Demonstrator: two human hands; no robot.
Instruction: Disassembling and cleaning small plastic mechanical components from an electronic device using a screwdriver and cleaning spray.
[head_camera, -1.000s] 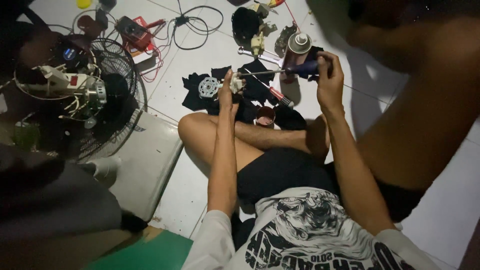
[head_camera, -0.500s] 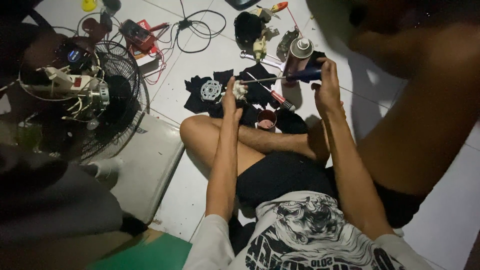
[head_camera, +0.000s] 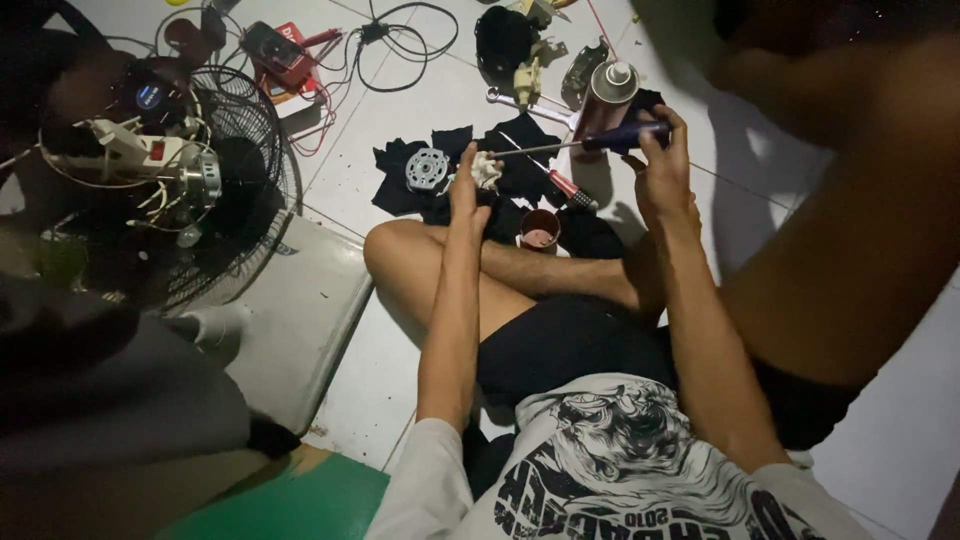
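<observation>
Right hand (head_camera: 662, 170) is wrapped around the blue handle of a screwdriver (head_camera: 585, 143), shaft pointing left toward the small whitish part (head_camera: 487, 170) that the left hand (head_camera: 465, 190) is pinching just above the black cloth (head_camera: 520, 165) on the floor tiles. A round metal motor piece (head_camera: 428, 169) sits on that cloth right beside it, and a spray can (head_camera: 606, 95) stands behind. Stripped fan cage (head_camera: 215, 190) off to the left, cables (head_camera: 395, 45) further back.
</observation>
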